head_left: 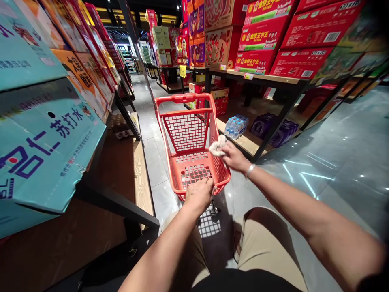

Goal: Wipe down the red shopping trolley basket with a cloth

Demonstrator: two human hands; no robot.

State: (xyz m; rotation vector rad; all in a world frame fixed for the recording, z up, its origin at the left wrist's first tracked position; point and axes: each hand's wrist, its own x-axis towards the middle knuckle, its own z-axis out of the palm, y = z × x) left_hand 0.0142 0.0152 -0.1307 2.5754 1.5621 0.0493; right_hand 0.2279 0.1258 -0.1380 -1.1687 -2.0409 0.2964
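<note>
Between stocked shelves: left hand [199,194] clamps red plastic mesh trolley's [190,134] near rim, steadying; right hand [234,156] fingers pinch crumpled white cloth [218,147] against its right rim.

A cart [190,142] is standing in the aisle ahead of the person, between two rows of shelving. The left hand [199,194] is sitting on the cart's near rim; the right hand [234,157] is lying on its right rim, pressing a cloth [218,147] there. Boxes [45,142] are leaning on the shelf to the left. To the right, cartons [267,36] are sitting on an upper shelf [267,79], with bottle packs [236,125] lying below it.
</note>
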